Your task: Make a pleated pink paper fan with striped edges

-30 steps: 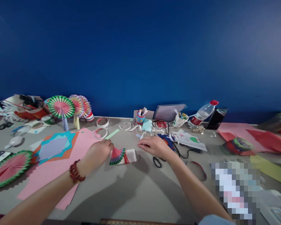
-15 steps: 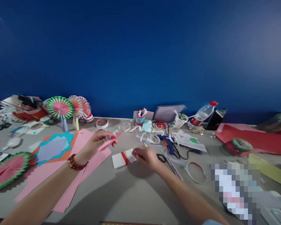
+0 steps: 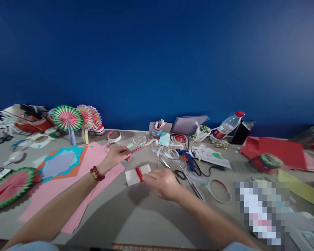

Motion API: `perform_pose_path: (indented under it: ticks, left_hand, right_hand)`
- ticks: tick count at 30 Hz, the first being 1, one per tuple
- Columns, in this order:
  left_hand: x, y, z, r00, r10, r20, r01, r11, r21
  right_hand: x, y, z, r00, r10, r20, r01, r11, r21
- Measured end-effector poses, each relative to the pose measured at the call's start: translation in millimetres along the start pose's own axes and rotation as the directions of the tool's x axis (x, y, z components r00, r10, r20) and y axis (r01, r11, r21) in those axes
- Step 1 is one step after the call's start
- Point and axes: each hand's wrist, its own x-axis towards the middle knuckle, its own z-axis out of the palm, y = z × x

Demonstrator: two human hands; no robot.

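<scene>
My left hand [image 3: 117, 156] pinches a pleated strip of pink and green paper [image 3: 137, 149], its folded end pointing to the right. On the table lies a white card [image 3: 132, 177] with red string [image 3: 139, 173] wound around its middle. My right hand [image 3: 161, 182] is closed at the string's near right side, and its fingertips partly cover the card's right end. Scissors [image 3: 170, 167] with black handles lie just beyond my right hand. Under my left forearm are large sheets of pink paper [image 3: 99, 176].
Finished pleated paper fans [image 3: 67, 118] stand at the back left. A blue glue gun [image 3: 187, 158], rolls of tape [image 3: 219, 191] and a plastic bottle [image 3: 227, 125] sit to the right. A blue wall [image 3: 157, 62] rises behind the table. Red paper [image 3: 279, 153] lies at far right.
My right hand has shifted from the card's right end toward the red string and nearer to me. My left hand has lowered the pleated strip, which now points more level to the right.
</scene>
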Motion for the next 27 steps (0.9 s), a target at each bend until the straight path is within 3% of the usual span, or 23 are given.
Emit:
perform_pose_path:
  ticks: [3,6,11,15,18,20,23,25,27]
  left_hand:
    - [4,-1,5.6,0.998,0.046,0.035,-0.054,0.952,0.302]
    - [5,3,10.0,0.996,0.077,0.033,-0.082,0.829,0.554]
    - [-5,13,17.9,0.991,0.109,0.078,-0.133,0.706,0.696]
    - [-17,18,20.5,0.979,0.152,0.132,-0.199,0.624,0.756]
    - [-23,22,15.7,0.962,0.185,0.202,-0.269,0.508,0.818]
    - [-25,25,10.3,0.925,0.215,0.314,-0.38,0.474,0.794]
    - [-26,29,2.3,0.826,0.335,0.453,-0.559,0.585,0.587]
    - [-29,30,-2.0,0.785,0.434,0.441,-0.603,0.697,0.387]
    - [-31,30,-5.2,0.787,0.495,0.368,-0.577,0.802,0.157]
  right_hand:
    - [5,-5,-2,0.993,0.016,0.114,-0.007,0.997,-0.077]
    - [9,-9,-5,0.987,0.052,0.155,-0.034,0.992,-0.118]
    - [12,-1,-20,0.996,0.061,0.063,-0.055,0.995,-0.085]
    - [11,15,-32,0.988,0.152,-0.029,-0.154,0.985,-0.082]
    - [8,30,-36,0.971,0.217,-0.099,-0.225,0.971,-0.077]
    - [7,43,-35,0.95,0.273,-0.154,-0.279,0.96,-0.017]
    - [8,63,-27,0.885,0.418,-0.207,-0.378,0.903,0.205]
    - [8,74,-17,0.82,0.54,-0.187,-0.45,0.812,0.371]
    - [9,79,-3,0.782,0.609,-0.134,-0.485,0.729,0.483]
